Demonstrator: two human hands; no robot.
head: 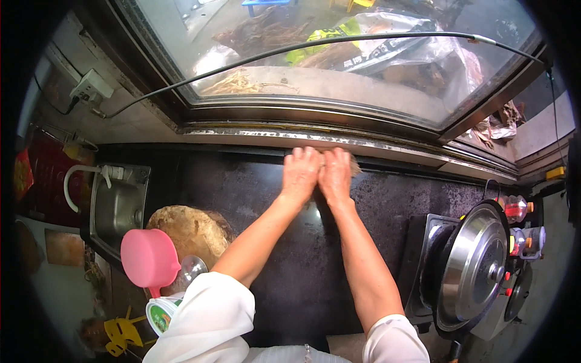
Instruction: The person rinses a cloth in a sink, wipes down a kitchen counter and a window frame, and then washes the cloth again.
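My left hand and my right hand are side by side at the far edge of a dark stone countertop, close to the window ledge. Both press down with bent fingers on what looks like a greyish-brown rag. A blurred bit of it sticks out past my right hand; the rest is hidden under my fingers. Around the hands the counter surface looks damp and shiny. Both arms reach straight forward, the hands nearly touching.
To the left are a steel sink, a round wooden chopping block, a pink dipper and a plastic tub. On the right, a lidded wok sits on a gas stove near bottles. A cable crosses the window.
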